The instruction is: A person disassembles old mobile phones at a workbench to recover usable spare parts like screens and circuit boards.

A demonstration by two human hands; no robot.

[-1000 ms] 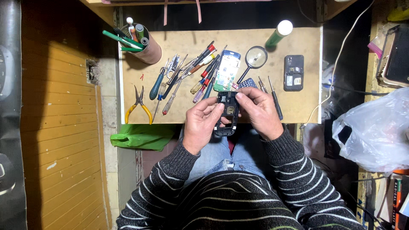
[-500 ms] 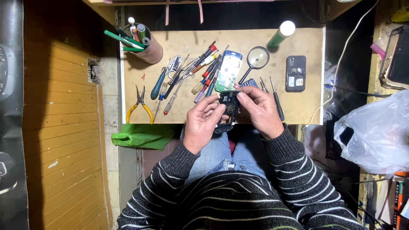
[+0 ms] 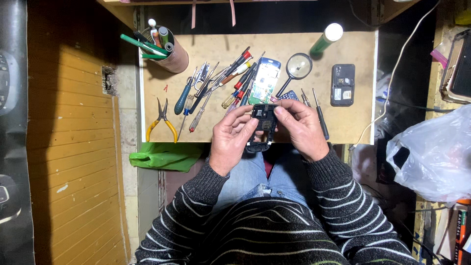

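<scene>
Seen from above, yellow-handled pliers (image 3: 162,123) lie at nine o'clock on the small counter (image 3: 216,54), beside a fan of screwdrivers (image 3: 216,88) and a cup of pens (image 3: 169,51) at eleven o'clock. At the counter's near edge the left hand (image 3: 235,137) and right hand (image 3: 301,127) each close a grip on a dark phone housing (image 3: 262,122), fingertips pinching its sides. A magnifying glass (image 3: 298,66) and a black phone (image 3: 342,84) lie at two o'clock.
</scene>
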